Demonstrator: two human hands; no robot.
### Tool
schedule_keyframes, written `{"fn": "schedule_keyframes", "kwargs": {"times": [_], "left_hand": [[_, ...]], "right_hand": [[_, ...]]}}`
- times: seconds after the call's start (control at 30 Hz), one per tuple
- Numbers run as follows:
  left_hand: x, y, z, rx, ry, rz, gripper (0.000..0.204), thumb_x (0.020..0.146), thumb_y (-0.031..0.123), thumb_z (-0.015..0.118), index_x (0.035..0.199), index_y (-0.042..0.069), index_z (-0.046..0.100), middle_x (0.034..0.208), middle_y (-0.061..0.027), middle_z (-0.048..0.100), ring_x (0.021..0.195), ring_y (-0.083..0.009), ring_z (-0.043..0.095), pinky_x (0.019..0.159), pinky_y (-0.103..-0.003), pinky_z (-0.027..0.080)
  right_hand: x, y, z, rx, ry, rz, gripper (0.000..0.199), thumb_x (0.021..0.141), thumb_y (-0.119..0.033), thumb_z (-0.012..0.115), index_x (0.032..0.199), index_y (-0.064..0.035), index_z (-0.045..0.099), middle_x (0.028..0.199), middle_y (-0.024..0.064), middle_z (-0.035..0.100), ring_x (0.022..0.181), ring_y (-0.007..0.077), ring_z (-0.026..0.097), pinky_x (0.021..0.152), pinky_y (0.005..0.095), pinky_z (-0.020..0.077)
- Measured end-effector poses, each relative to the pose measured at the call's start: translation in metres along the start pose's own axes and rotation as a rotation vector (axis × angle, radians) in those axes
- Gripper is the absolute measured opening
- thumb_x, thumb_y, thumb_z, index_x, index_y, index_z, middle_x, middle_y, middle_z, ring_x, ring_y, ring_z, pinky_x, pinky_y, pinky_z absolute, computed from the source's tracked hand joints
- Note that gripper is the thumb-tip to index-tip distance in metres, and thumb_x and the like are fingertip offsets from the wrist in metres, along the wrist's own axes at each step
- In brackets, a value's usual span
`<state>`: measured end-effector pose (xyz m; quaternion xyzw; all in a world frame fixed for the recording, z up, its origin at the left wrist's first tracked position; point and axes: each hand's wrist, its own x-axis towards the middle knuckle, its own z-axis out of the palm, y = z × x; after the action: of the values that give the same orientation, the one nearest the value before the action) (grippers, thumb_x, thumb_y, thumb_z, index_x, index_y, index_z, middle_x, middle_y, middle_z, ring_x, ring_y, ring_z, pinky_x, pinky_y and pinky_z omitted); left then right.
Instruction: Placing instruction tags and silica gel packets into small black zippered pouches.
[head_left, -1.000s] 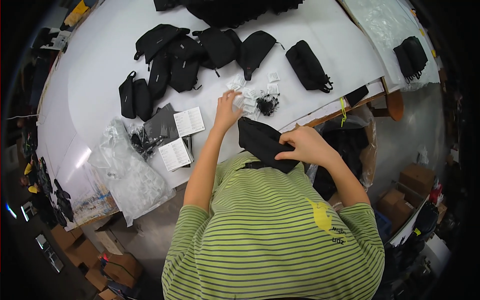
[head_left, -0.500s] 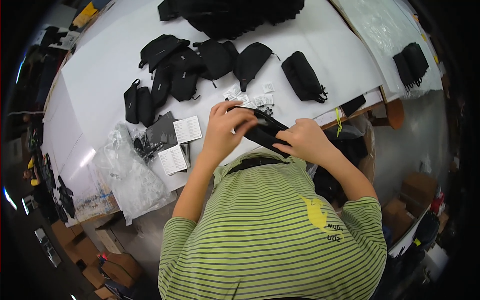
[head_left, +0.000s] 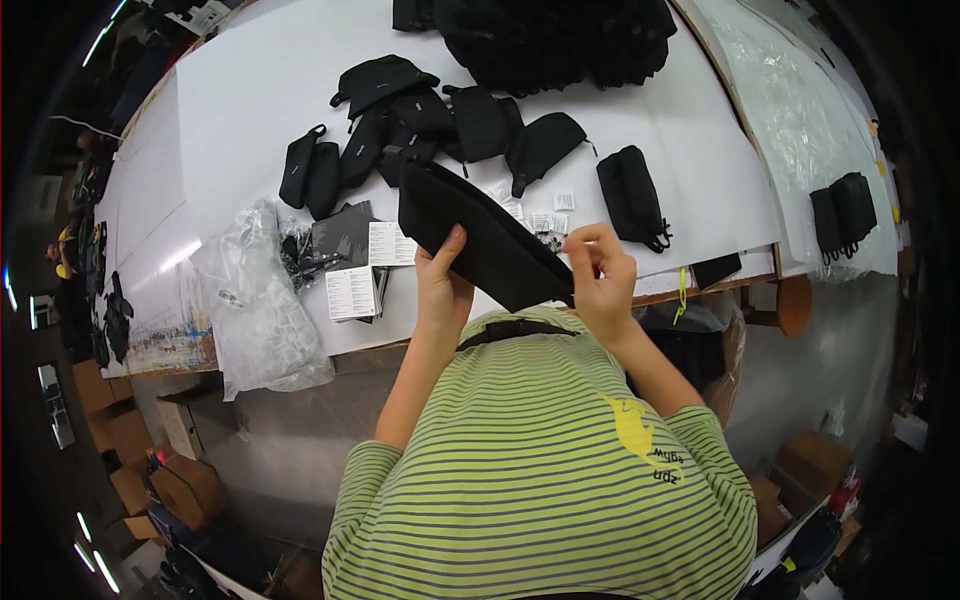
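Observation:
A black zip pouch (head_left: 478,232) is held up in front of my body, tilted, its zipper edge along the upper right. My left hand (head_left: 444,278) grips its lower left side, thumb on the near face and fingers out of sight behind. At the right end of the pouch, my right hand (head_left: 600,275) is closed in a pinch by the zipper's end; the small part between its fingertips is too small to make out. Beyond the pouch lie small white packets (head_left: 548,222). Left of my left hand are white printed cards (head_left: 352,293) and dark grey cards (head_left: 340,236).
Several black pouches (head_left: 420,112) lie piled on the white table (head_left: 250,100), with a larger black heap (head_left: 555,45) at the back. A single pouch (head_left: 630,195) sits at right. Clear plastic bags (head_left: 262,310) rest at the table's left front; dark items (head_left: 843,215) lie on plastic far right.
The pouch has been raised and turned so its broad face shows. My left hand has moved from its top edge to its lower left side; my right hand is at the zipper's end.

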<state>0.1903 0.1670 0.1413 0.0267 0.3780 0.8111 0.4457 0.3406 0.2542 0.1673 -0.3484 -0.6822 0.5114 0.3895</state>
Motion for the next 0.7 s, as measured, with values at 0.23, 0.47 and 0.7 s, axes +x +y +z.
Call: {"fn": "schedule_keyframes", "kwargs": {"times": [0.23, 0.47, 0.7], "left_hand": [[-0.001, -0.002, 0.021, 0.173, -0.016, -0.036, 0.027, 0.082, 0.015, 0.067, 0.102, -0.001, 0.060, 0.093, -0.0069, 0.065, 0.083, -0.0146, 0.062, 0.074, -0.026, 0.050], [-0.009, -0.013, 0.051, 0.498, -0.157, -0.223, 0.033, 0.077, 0.019, 0.071, 0.096, -0.006, 0.061, 0.084, -0.0097, 0.065, 0.068, -0.0142, 0.062, 0.063, -0.024, 0.051], [-0.007, -0.034, 0.056, 0.445, -0.041, -0.183, 0.032, 0.080, 0.022, 0.068, 0.096, -0.005, 0.061, 0.082, -0.0087, 0.065, 0.067, -0.0140, 0.063, 0.061, -0.024, 0.051]], "right_hand": [[0.004, 0.038, -0.016, 0.120, -0.283, 0.061, 0.027, 0.094, -0.022, 0.051, 0.083, 0.0019, 0.057, 0.068, -0.0004, 0.050, 0.063, 0.0058, 0.043, 0.059, 0.0222, 0.0358], [0.050, 0.012, -0.033, 0.257, 0.028, -0.091, 0.020, 0.082, -0.010, 0.066, 0.100, -0.0009, 0.066, 0.082, 0.0021, 0.065, 0.067, 0.0074, 0.056, 0.059, 0.0215, 0.0433], [0.045, 0.020, -0.047, 0.082, -0.001, -0.206, 0.008, 0.076, -0.006, 0.069, 0.082, -0.0041, 0.065, 0.075, 0.0012, 0.062, 0.063, 0.0089, 0.056, 0.053, 0.0207, 0.0387]]}}
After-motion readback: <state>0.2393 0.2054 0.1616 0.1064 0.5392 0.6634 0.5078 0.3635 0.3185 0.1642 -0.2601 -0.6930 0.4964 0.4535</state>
